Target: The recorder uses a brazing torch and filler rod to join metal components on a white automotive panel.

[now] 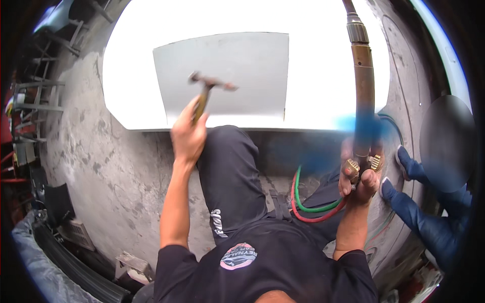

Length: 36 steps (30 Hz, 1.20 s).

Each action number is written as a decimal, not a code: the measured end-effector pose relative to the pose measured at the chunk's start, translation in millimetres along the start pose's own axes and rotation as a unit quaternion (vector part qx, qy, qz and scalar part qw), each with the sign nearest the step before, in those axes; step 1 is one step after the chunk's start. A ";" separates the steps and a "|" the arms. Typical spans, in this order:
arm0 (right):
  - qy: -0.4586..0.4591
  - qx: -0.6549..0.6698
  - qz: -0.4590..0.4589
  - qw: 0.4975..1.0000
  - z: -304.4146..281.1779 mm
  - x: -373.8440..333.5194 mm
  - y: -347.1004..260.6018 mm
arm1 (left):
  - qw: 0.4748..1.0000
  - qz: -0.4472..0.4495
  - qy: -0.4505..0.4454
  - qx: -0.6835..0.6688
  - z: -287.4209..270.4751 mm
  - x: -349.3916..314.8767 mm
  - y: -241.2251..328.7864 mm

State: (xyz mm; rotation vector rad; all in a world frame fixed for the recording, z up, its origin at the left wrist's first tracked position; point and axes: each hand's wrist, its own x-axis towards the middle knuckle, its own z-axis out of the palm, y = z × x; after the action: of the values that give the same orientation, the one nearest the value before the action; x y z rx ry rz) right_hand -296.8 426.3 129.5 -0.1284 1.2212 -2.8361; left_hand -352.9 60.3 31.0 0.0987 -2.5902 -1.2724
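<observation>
A rough concrete floor (116,166) in a cluttered workshop, where a pale metal sheet (222,76) lies washed out by glare. The left hand (188,135) grips a small hammer (204,93) by its wooden handle, fingers wrapped tight — head raised over the sheet's near edge, handle running up and away from the fist. The right hand (359,178) is closed around a brass gas torch (362,86), its long barrel pointing straight up the frame beside the sheet — red and green hoses (308,209) loop below. The hammer hand is the nearer to the sheet.
</observation>
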 end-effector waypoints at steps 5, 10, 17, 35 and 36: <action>0.007 0.015 -0.010 1.000 -10.7 -18.2 -9.5 | 0.986 0.159 -0.033 0.040 93.9 104.1 14.1; 0.011 0.014 -0.008 1.000 -20.2 -26.3 -9.2 | 0.985 0.125 -0.008 0.121 126.6 139.9 18.1; -0.011 0.021 0.016 1.000 -22.5 -13.1 3.3 | 0.970 0.146 0.018 0.195 137.9 147.4 25.0; -0.042 -0.024 0.023 0.999 -22.1 -4.3 23.5 | 0.969 0.150 0.054 0.187 122.9 103.3 31.1; -0.040 -0.032 0.014 0.999 -20.2 0.0 28.5 | 0.971 0.142 0.039 0.191 120.1 99.1 28.2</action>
State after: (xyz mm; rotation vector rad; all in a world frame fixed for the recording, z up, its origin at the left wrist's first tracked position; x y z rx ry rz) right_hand -298.3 421.3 95.0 -0.2244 1.2881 -2.7408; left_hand -477.8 153.1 2.2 -0.1441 -2.6286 -0.6522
